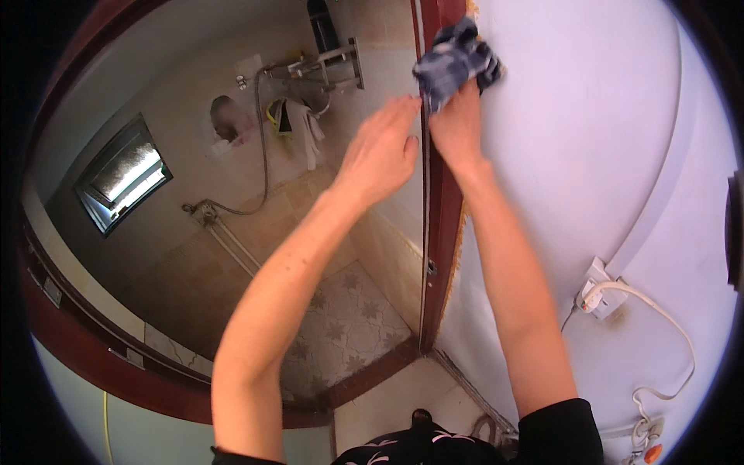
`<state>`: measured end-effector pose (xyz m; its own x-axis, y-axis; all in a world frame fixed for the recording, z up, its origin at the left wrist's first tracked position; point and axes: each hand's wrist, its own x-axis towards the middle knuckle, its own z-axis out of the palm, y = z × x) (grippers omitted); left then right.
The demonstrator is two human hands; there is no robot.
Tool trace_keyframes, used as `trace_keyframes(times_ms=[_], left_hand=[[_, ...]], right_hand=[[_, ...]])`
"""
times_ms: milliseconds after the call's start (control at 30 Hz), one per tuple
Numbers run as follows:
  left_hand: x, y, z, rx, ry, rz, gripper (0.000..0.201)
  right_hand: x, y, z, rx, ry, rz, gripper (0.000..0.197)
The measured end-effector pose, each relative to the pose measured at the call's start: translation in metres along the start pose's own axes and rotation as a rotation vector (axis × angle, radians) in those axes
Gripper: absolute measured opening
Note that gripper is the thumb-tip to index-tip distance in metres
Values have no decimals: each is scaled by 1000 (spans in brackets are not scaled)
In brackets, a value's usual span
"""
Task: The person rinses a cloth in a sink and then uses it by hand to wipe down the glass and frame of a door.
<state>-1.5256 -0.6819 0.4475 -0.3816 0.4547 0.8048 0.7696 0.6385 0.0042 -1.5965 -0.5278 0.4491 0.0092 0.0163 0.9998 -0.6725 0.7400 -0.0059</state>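
My right hand (456,128) is raised against the dark red door frame (443,182), its fingers closed on a crumpled dark blue and grey patterned cloth (456,63). The cloth lies over the upper part of the frame, where it borders the white wall, and hides most of the fingers. Just to its left, my left hand (378,155) reaches up with its fingers stretched out and its thumb apart. Those fingertips are at the frame's inner edge, close below the cloth. Nothing shows in the left hand.
Beyond the doorway is a tiled bathroom with a small window (128,172), a shower hose (264,147), a metal rack (341,66) and hanging towels (298,124). On the white wall (573,116), at right, a socket (601,291) holds a plug with a looping white cord (686,333).
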Motion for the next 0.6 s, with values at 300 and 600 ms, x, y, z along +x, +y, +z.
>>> trace_keyframes(times_ms=[300,600], left_hand=[[-106,18,100,-451,-194,-485,36],[-213,18,177,-474,-546,-620,42]], right_hand=[[-181,-51,-24,269,-118,708,32],[-355,-86,-34,302,-237,1250,27]])
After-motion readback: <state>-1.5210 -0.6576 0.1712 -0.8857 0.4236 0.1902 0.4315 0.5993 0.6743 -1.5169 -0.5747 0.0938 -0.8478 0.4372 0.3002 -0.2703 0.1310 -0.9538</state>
